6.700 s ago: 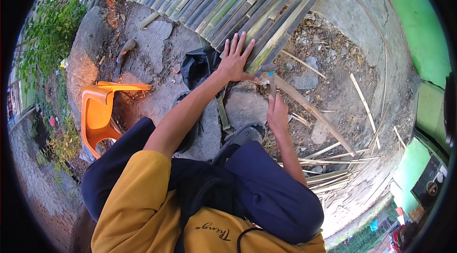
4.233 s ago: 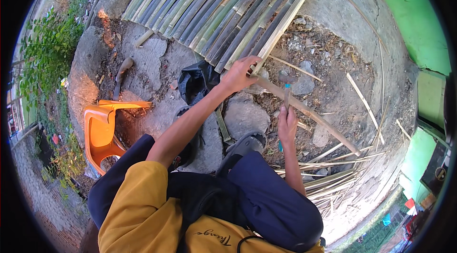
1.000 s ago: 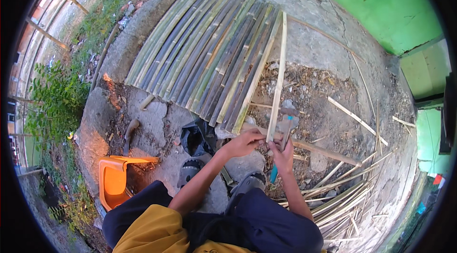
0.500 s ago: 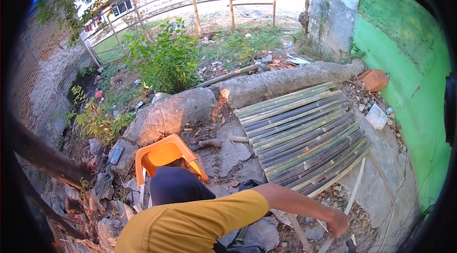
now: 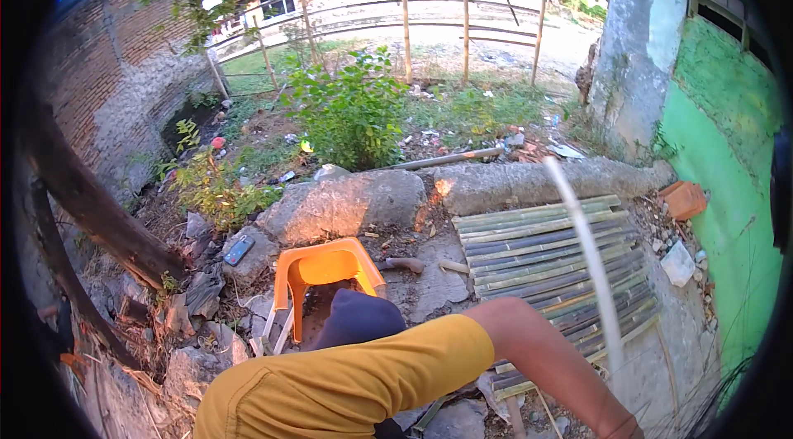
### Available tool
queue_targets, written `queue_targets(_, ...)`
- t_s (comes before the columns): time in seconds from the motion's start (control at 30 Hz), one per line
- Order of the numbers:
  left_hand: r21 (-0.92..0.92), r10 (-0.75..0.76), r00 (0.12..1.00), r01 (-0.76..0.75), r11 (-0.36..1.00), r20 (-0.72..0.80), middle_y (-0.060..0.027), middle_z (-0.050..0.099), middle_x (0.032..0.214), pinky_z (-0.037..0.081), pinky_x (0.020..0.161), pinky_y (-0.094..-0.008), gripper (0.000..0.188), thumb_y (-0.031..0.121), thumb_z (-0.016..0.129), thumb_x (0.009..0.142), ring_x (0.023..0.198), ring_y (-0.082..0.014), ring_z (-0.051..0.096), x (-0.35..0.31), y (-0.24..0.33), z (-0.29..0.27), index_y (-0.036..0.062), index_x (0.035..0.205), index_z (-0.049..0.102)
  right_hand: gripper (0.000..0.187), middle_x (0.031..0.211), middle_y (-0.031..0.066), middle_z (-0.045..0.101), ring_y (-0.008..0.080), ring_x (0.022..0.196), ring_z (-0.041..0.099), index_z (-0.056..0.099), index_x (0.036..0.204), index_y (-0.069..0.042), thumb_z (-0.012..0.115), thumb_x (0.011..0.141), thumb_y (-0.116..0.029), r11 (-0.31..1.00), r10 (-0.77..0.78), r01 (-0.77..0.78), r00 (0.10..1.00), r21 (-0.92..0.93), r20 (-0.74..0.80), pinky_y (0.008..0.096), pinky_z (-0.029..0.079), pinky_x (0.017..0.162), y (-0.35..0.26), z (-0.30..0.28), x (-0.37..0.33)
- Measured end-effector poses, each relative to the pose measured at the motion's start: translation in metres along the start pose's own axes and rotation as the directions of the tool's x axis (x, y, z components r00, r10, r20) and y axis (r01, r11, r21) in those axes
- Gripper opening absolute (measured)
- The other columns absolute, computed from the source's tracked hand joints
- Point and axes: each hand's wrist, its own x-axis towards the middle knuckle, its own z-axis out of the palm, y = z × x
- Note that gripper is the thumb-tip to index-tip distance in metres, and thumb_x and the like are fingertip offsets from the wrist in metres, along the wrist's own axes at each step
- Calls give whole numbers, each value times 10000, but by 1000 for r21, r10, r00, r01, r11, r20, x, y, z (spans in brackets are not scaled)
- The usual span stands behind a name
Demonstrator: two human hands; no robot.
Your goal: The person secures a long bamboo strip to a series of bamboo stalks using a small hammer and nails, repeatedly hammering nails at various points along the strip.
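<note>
My left arm, in a mustard-yellow sleeve (image 5: 355, 369), crosses the lower part of the view with its elbow bent. The forearm (image 5: 562, 365) slopes down to the lower right, and my left hand is cut off by the lower edge. My right hand is out of view. A long pale bamboo strip (image 5: 588, 249), smeared by motion, rises steeply above the forearm. Its lower end is not clear, and what holds it cannot be seen. Behind it, split bamboo slats (image 5: 537, 247) lie side by side on the ground. My dark-clad knee (image 5: 359, 319) shows left of the sleeve.
An orange plastic chair (image 5: 330, 256) stands beside my knee, near a brown curved wooden piece (image 5: 403, 264). A phone (image 5: 239, 251) rests on a rock at left. Beyond the slats lies a concrete ledge (image 5: 529, 187); a green wall (image 5: 727, 175) rises at right.
The bamboo strip has swung up from the ground at lower right to stand over the slats. My left hand has dropped below the lower edge. The view has tilted up and shifted left.
</note>
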Motion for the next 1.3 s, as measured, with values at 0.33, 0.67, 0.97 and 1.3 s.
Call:
queue_targets(0.33,-422,-598,762,641,641,248,-69,710,946,558,726,-474,425,476,568,1060,851,-246,693,-175,68,-23,78,1110,710,257,890,53,538,146,719,531,528,1179,20,636,1032,-161,961,-6,44,990,272,-141,306,474,642,-16,-2,62)
queue_targets(0.67,-823,-849,386,560,-95,361,82,438,749,366,528,-262,295,350,446,1140,624,-44,463,-306,135,59,103,1028,564,245,834,-27,555,91,760,531,579,1077,-65,749,974,-207,971,212,-231,954,66,212,277,473,682,92,57,53)
queue_targets(0.97,-751,-839,464,652,105,286,-6,479,703,442,559,-358,405,417,437,1128,615,-137,503,-256,114,83,42,1006,533,259,821,-2,543,49,492,424,536,1148,-61,720,990,-150,941,252,-256,967,220,48,248,332,410,110,2,48)
queue_targets(1.3,-858,-921,305,510,-57,242,37,436,705,402,449,-282,451,491,362,1135,538,-85,437,-327,130,121,110,935,500,253,747,-10,558,46,486,436,593,1138,-71,545,1103,-317,949,302,-316,909,3,287,225,327,411,117,52,29)
